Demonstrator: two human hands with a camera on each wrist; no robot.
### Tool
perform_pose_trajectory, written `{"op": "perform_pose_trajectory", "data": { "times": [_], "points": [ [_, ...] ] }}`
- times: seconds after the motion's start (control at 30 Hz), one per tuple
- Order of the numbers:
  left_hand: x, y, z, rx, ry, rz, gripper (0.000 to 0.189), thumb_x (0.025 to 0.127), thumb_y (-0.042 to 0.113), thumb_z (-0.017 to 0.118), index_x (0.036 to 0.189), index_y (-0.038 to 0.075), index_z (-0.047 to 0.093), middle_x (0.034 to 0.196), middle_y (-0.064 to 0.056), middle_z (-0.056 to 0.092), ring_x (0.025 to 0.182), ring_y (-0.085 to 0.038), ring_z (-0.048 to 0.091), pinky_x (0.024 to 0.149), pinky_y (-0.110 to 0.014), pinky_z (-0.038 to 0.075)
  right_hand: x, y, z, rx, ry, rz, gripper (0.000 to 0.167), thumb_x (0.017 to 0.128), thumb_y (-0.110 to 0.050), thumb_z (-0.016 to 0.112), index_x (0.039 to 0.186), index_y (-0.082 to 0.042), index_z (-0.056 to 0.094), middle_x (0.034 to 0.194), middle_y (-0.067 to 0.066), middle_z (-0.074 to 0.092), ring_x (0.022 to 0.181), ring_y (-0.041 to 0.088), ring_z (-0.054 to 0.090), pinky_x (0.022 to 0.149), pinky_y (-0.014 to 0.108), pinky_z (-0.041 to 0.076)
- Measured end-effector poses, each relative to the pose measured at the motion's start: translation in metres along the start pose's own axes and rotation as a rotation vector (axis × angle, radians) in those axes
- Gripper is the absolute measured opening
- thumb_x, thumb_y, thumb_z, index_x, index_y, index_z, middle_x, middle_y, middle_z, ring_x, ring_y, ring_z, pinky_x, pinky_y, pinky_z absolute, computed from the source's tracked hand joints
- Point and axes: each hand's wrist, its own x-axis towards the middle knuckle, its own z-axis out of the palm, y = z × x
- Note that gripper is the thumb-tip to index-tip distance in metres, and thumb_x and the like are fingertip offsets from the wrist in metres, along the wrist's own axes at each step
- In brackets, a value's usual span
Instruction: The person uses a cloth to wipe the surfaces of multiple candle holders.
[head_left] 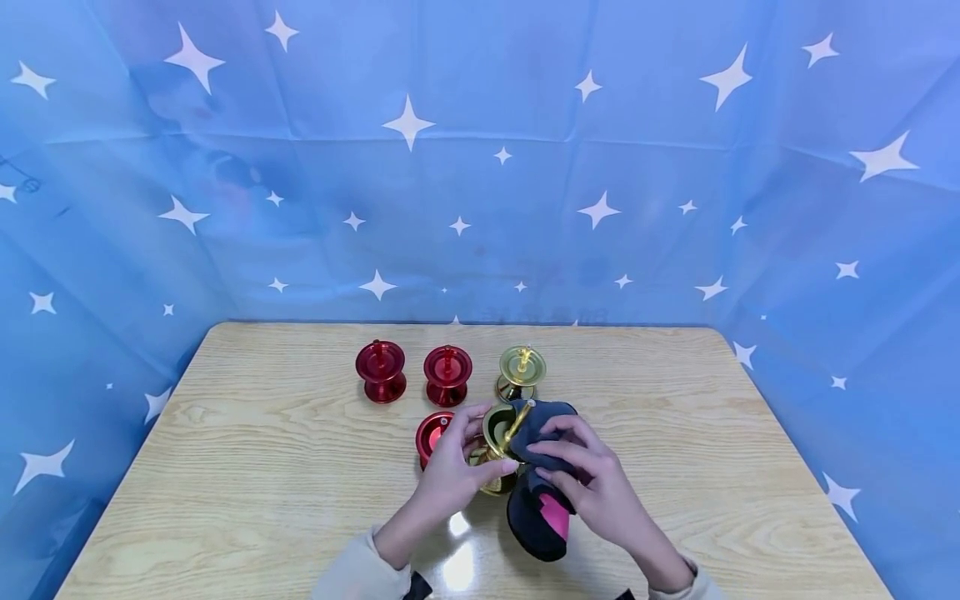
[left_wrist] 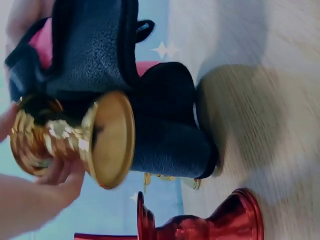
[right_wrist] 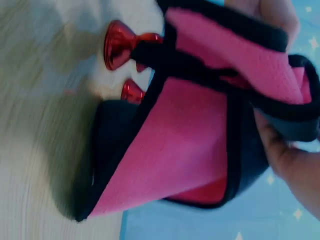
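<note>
My left hand [head_left: 452, 473] grips a gold, waisted candle holder [head_left: 495, 427] with a thin post in its cup. Over the table it is tilted, its round base showing in the left wrist view. My right hand [head_left: 592, 483] holds a dark cloth [head_left: 546, 533] with a pink lining and black edging, bunched against the gold holder's side. In the right wrist view the pink lining [right_wrist: 175, 135] hangs down in a fold, and the fingers behind it are partly hidden. A red candle holder [head_left: 429, 435] stands just beyond my left hand, partly covered by it.
Two red candle holders, one at far left [head_left: 381, 371] and one beside it [head_left: 447, 375], stand in a back row with another gold holder [head_left: 521, 372]. The wooden table [head_left: 262, 467] meets a blue star-patterned curtain [head_left: 480, 183] at its far edge.
</note>
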Motion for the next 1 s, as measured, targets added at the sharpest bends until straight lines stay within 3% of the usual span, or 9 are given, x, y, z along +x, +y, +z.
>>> {"op": "perform_pose_trajectory", "data": {
  "times": [0.17, 0.27, 0.33, 0.5, 0.6, 0.7, 0.83, 0.93, 1.0],
  "points": [
    [-0.001, 0.007, -0.014, -0.209, -0.251, -0.002, 0.065, 0.082, 0.013, 0.069, 0.132, -0.007, 0.034, 0.121, -0.024, 0.050, 0.104, -0.025, 0.054, 0.090, -0.031, 0.045, 0.004, 0.002, -0.018, 0.080, -0.076, 0.031, 0.041, 0.073, 0.027, 0.055, 0.098, -0.004, 0.066, 0.113, 0.013, 0.049, 0.102, 0.016, 0.050, 0.075, 0.023, 0.052],
    [-0.002, 0.010, -0.018, -0.223, -0.317, 0.032, 0.067, 0.081, 0.018, 0.071, 0.132, -0.007, 0.036, 0.121, -0.025, 0.050, 0.104, -0.025, 0.054, 0.090, -0.030, 0.045, 0.008, 0.004, -0.024, 0.061, -0.114, 0.028, 0.040, 0.075, 0.025, 0.055, 0.098, -0.006, 0.066, 0.115, 0.012, 0.049, 0.101, 0.016, 0.050, 0.074, 0.023, 0.052],
    [-0.002, 0.011, -0.017, -0.181, -0.283, 0.049, 0.066, 0.079, 0.016, 0.072, 0.130, -0.006, 0.037, 0.121, -0.023, 0.051, 0.106, -0.026, 0.053, 0.092, -0.033, 0.044, 0.010, 0.004, -0.023, 0.061, -0.116, 0.043, 0.039, 0.076, 0.023, 0.056, 0.099, -0.007, 0.066, 0.116, 0.010, 0.049, 0.101, 0.016, 0.051, 0.073, 0.023, 0.052],
    [-0.001, 0.010, -0.007, -0.024, -0.014, -0.002, 0.063, 0.075, 0.012, 0.075, 0.125, 0.002, 0.038, 0.119, -0.015, 0.051, 0.107, -0.026, 0.050, 0.093, -0.039, 0.041, 0.008, 0.004, -0.007, 0.094, -0.065, 0.057, 0.033, 0.078, 0.016, 0.061, 0.106, -0.003, 0.063, 0.114, 0.013, 0.047, 0.084, 0.013, 0.055, 0.053, 0.020, 0.050],
    [0.000, 0.009, -0.003, 0.032, 0.081, -0.012, 0.064, 0.076, 0.013, 0.075, 0.124, 0.001, 0.036, 0.121, -0.016, 0.049, 0.110, -0.028, 0.049, 0.096, -0.044, 0.039, 0.006, 0.002, 0.003, 0.094, -0.023, 0.033, 0.033, 0.078, 0.014, 0.063, 0.107, -0.001, 0.062, 0.112, 0.017, 0.046, 0.082, 0.011, 0.053, 0.044, 0.020, 0.047],
    [0.000, 0.009, -0.003, -0.002, 0.064, -0.017, 0.061, 0.079, 0.013, 0.072, 0.126, -0.002, 0.036, 0.123, -0.019, 0.048, 0.114, -0.030, 0.048, 0.098, -0.043, 0.037, 0.007, 0.001, 0.006, 0.065, 0.041, 0.008, 0.035, 0.073, 0.019, 0.063, 0.104, 0.002, 0.062, 0.108, 0.021, 0.047, 0.078, 0.010, 0.053, 0.043, 0.019, 0.046],
    [0.001, 0.009, -0.009, -0.132, 0.012, -0.019, 0.049, 0.084, 0.006, 0.065, 0.123, -0.006, 0.040, 0.119, -0.022, 0.050, 0.109, -0.029, 0.050, 0.092, -0.029, 0.044, 0.008, 0.005, -0.003, 0.022, 0.082, 0.013, 0.036, 0.071, 0.023, 0.063, 0.099, 0.000, 0.064, 0.107, 0.020, 0.049, 0.059, 0.006, 0.047, 0.040, 0.015, 0.038],
    [0.002, 0.008, -0.010, -0.188, 0.008, -0.029, 0.048, 0.083, 0.002, 0.065, 0.124, -0.006, 0.042, 0.112, -0.022, 0.051, 0.102, -0.028, 0.053, 0.085, -0.024, 0.047, 0.008, 0.007, -0.010, 0.032, 0.053, 0.046, 0.036, 0.074, 0.021, 0.061, 0.100, -0.003, 0.065, 0.111, 0.016, 0.049, 0.068, 0.007, 0.052, 0.047, 0.014, 0.043],
    [0.003, 0.008, -0.010, -0.193, 0.006, -0.062, 0.052, 0.082, 0.004, 0.066, 0.127, -0.006, 0.042, 0.111, -0.020, 0.052, 0.101, -0.025, 0.053, 0.084, -0.023, 0.047, 0.008, 0.006, -0.011, 0.054, 0.032, 0.061, 0.035, 0.075, 0.020, 0.060, 0.100, -0.003, 0.065, 0.112, 0.015, 0.049, 0.086, 0.011, 0.055, 0.057, 0.016, 0.048]
  ]
}}
